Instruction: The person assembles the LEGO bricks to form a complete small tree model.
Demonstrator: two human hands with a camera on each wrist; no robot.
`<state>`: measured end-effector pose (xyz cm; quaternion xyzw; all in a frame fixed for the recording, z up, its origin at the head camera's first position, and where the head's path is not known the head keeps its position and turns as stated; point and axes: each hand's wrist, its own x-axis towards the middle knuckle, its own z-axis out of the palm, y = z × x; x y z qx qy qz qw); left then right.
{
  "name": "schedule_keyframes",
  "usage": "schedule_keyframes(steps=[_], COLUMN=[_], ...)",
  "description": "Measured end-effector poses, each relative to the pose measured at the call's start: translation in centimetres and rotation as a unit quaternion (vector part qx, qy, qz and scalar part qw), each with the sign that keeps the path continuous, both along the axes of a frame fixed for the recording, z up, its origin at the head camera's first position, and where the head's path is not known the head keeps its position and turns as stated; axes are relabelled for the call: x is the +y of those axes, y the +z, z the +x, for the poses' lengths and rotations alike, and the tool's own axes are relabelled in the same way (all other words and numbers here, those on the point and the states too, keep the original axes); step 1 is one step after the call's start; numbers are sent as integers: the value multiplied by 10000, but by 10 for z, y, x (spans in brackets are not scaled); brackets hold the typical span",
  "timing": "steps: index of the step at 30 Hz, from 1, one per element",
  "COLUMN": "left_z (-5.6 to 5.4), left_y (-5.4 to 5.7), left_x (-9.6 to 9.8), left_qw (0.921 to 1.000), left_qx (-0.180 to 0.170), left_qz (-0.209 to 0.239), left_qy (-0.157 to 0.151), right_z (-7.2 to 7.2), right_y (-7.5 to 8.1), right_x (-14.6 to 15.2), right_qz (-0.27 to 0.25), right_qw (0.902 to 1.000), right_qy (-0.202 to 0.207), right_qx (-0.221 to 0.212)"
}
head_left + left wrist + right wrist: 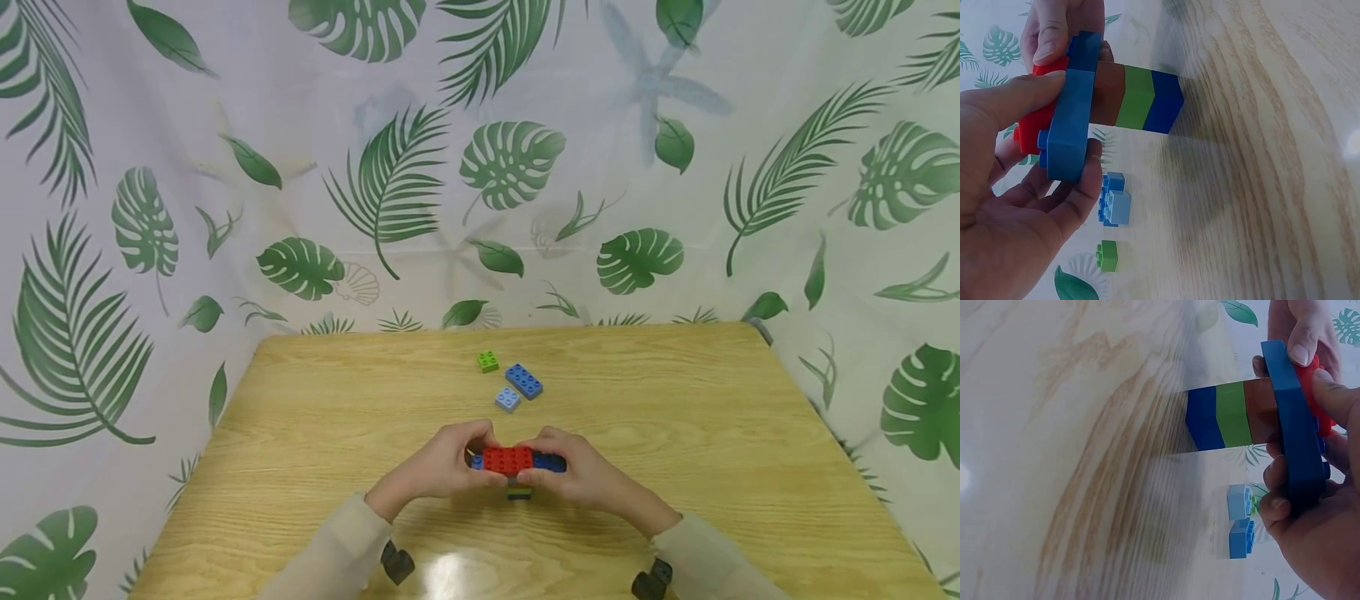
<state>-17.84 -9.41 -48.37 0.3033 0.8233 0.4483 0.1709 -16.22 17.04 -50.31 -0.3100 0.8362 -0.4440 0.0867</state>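
Red, oblong and studded, the plastic brick (pixel 508 461) ran lengthwise left to right between the equally near left hand (pixel 448 463) and right hand (pixel 585 472), each pinching it against blue plastic bricks (pixel 1071 128) atop the brown-green-blue plastic stack (pixel 1138 99).

Three loose bricks (pixel 523 381) lie behind the brick tower (pixel 507 461).
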Motion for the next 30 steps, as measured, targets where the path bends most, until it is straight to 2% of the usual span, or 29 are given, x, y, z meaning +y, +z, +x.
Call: schedule_keyframes(steps=[9, 12, 15, 19, 24, 30], left_z=[1, 0, 1, 1, 0, -1], left_y=[-4, -5, -6, -7, -7, -7], left_x=[-3, -2, -2, -2, -2, -1], left_qw=[9999, 9999, 9999, 9997, 9997, 9997], left_qx=[51, 91, 84, 47, 52, 41], left_qz=[-89, -70, -61, -75, -84, -111], left_qy=[112, 117, 136, 208, 241, 232], right_z=[1, -1, -7, -21, -45, -68], right_y=[5, 8, 11, 13, 9, -5], right_x=[0, 2, 5, 8, 6, -1], right_qz=[284, 464, 414, 215, 202, 296], right_qw=[9992, 9982, 9980, 9973, 9915, 9881], right_qy=[-46, -80, -178, -606, -1239, -1475], right_qx=[-281, -372, -447, -355, -347, -326])
